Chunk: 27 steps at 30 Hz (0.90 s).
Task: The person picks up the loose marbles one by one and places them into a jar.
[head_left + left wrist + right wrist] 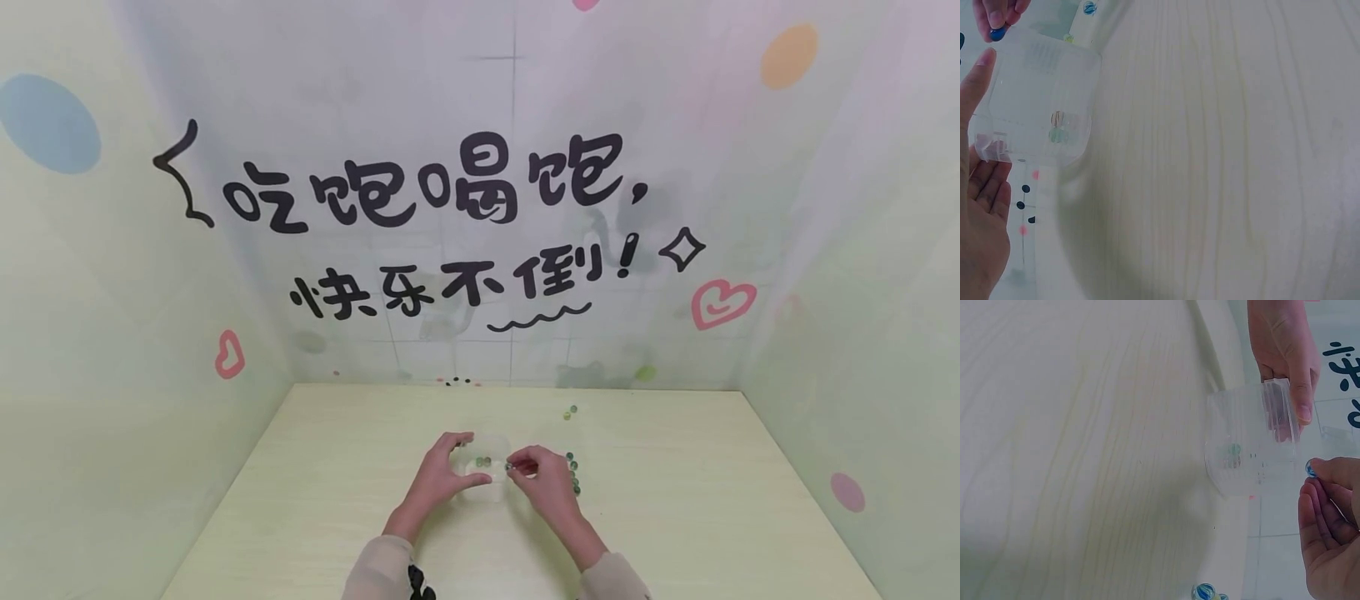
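Note:
A clear plastic container (483, 493) stands on the table, with two marbles (1057, 128) at its bottom. My left hand (437, 477) holds it from the left, thumb on the near side and fingers round the far side. Between the thumb and fingertips of my right hand (546, 483) a blue-streaked glass marble (1310, 467) is pinched. That marble is close to the container's upper right rim, outside it in the right wrist view. Several greenish marbles (575, 482) lie on the table just right of my right hand, partly hidden behind it.
Two more marbles (573, 409) lie farther back on the pale wooden table (337, 483). Printed walls enclose the table at the back and on both sides; the back wall (450, 100) carries large dark lettering.

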{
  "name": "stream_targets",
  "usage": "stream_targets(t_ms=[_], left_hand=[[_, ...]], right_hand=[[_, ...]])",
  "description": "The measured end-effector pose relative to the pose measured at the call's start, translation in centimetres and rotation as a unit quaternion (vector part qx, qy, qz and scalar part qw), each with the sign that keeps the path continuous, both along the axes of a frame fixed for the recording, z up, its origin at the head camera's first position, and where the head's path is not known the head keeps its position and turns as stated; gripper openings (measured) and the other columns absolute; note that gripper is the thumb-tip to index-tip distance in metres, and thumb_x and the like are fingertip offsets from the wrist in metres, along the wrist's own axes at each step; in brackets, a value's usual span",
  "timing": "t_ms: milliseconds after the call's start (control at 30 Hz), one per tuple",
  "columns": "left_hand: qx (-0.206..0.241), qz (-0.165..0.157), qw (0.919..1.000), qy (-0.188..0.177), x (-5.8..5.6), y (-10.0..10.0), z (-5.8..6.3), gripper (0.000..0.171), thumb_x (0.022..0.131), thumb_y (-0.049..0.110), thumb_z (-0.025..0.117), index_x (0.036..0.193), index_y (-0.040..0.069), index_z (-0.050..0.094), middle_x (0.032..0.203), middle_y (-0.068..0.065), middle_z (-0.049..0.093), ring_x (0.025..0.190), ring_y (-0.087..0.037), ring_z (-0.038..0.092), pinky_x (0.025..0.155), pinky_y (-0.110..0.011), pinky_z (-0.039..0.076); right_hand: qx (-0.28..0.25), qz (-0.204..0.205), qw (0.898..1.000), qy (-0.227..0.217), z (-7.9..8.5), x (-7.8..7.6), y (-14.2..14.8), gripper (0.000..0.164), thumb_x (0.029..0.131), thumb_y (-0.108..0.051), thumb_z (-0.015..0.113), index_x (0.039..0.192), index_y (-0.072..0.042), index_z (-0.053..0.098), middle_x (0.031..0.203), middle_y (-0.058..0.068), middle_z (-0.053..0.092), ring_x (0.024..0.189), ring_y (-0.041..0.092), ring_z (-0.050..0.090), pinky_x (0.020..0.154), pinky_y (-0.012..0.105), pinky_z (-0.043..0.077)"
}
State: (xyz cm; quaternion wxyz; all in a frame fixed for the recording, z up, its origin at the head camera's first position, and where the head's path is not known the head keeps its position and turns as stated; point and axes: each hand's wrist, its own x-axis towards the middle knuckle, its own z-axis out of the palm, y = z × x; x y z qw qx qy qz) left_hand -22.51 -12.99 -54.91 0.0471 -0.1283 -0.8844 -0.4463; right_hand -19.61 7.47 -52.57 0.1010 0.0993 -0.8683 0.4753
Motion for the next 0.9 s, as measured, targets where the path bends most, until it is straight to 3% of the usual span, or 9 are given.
stream_targets(t_ms=[900], left_hand=[[0.001,0.002,1.0000,-0.002,-0.03,0.11,-0.03,0.075,0.073,0.031,0.090,0.135,0.004,0.057,0.130,-0.013,0.063,0.124,-0.034,0.057,0.105,-0.054,0.049]], right_hand=[[0.021,-0.003,1.000,0.000,-0.04,0.16,-0.37,0.013,0.082,-0.003,0.078,0.094,-0.006,0.074,0.087,0.004,0.073,0.076,0.009,0.065,0.069,0.019,0.058]])
